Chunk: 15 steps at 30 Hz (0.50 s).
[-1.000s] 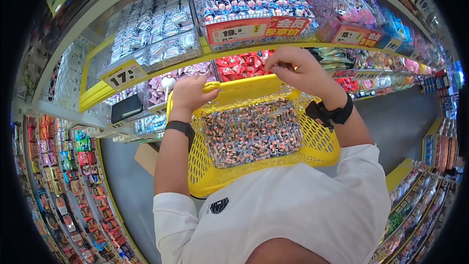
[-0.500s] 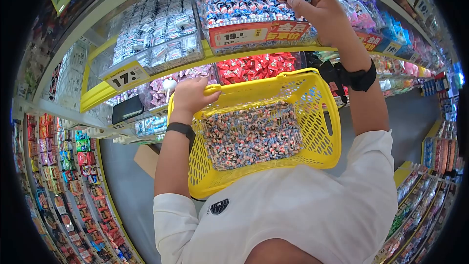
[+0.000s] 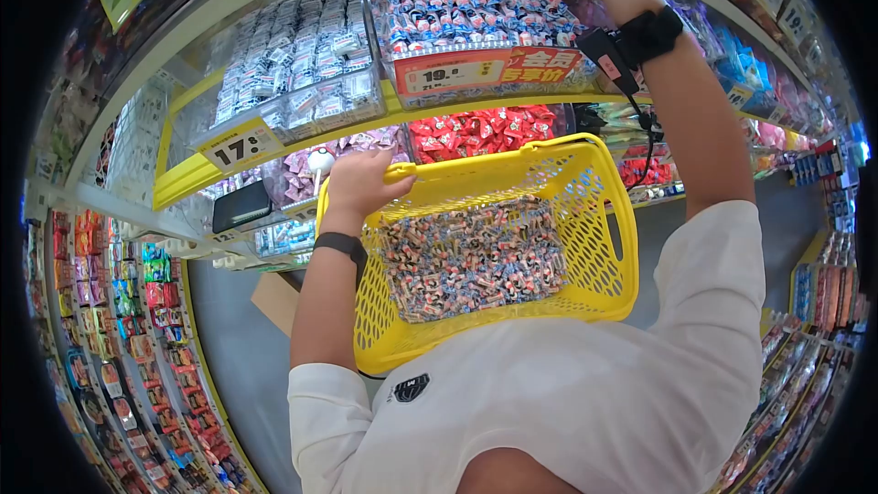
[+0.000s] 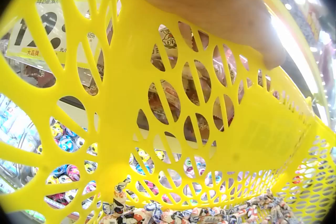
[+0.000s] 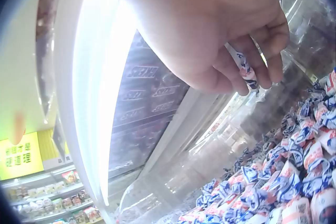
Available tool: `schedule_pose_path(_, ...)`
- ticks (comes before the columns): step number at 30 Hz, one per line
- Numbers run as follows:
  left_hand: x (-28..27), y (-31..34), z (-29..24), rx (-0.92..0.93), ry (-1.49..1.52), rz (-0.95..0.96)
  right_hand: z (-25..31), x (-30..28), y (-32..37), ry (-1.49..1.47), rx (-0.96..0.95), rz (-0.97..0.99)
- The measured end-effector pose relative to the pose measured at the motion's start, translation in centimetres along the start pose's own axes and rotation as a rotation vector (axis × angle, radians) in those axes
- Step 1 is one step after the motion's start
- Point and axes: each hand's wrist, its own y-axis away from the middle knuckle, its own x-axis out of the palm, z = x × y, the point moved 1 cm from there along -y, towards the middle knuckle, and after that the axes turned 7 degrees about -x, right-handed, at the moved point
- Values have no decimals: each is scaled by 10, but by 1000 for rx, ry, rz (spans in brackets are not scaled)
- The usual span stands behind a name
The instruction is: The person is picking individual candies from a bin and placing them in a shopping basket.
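At the left end of a yellow shopping basket, my left hand grips the rim and handle. The basket hangs in front of the white shirt, its floor covered with small twist-wrapped candies. In the left wrist view, part of the left hand shows over the basket's perforated wall. My right hand is above a clear bin of blue, white and red wrapped candies. Its curled fingers hold one wrapped candy. In the head view, the upper frame edge partly cuts off this hand.
Beside that bin stands another of white-wrapped sweets, with a price tag below. Red packets fill a lower bin behind the basket. A dark phone-like slab sits at the shelf's left. Stocked shelves line the left side.
My right hand has risen from beside the basket's far rim, up and forward to over the candy bin. The left hand and the basket have stayed nearly in place.
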Motion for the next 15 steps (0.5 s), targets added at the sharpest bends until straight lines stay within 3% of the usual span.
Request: schedule_pose_path(15,1,0,1,10,-1,-15,-41,11,-62,290,16,15)
